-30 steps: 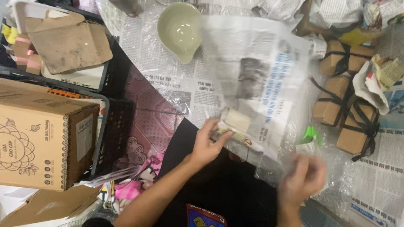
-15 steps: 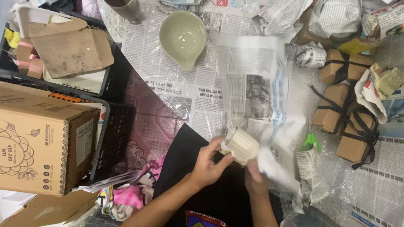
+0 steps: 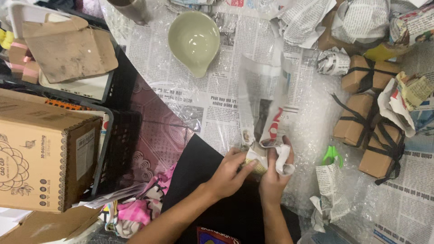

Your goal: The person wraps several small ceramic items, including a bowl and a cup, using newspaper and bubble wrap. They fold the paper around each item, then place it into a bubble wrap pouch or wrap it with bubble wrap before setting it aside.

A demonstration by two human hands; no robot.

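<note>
Currently both hands are closed on one small bundle at the near edge of the table: the left hand [image 3: 233,171] grips it from the left side, fingers curled over a yellowish patterned patch, and the right hand [image 3: 273,174] clamps it from the right with crumpled white paper pinched under its fingers. The bundle [image 3: 258,163] is a small object mostly hidden in paper; what it is cannot be told. A loose newspaper sheet [image 3: 264,104] rises from the bundle and runs away from the person toward the table's middle, touching the wrapped part at its near end. The table [image 3: 217,101] is covered in spread newspaper and bubble wrap. Farther off, near the far edge, a pale green bowl [image 3: 194,40] with a pouring lip sits upright, well apart from the hands. Just right of the hands, green-handled scissors [image 3: 333,155] lie on the bubble wrap, with a crumpled newspaper scrap [image 3: 330,190] beside them. Toward the right edge stand brown paper parcels [image 3: 361,122] tied with black ribbon. Off the table's left edge, a cardboard box [image 3: 45,158] sits against a dark crate [image 3: 120,149].
</note>
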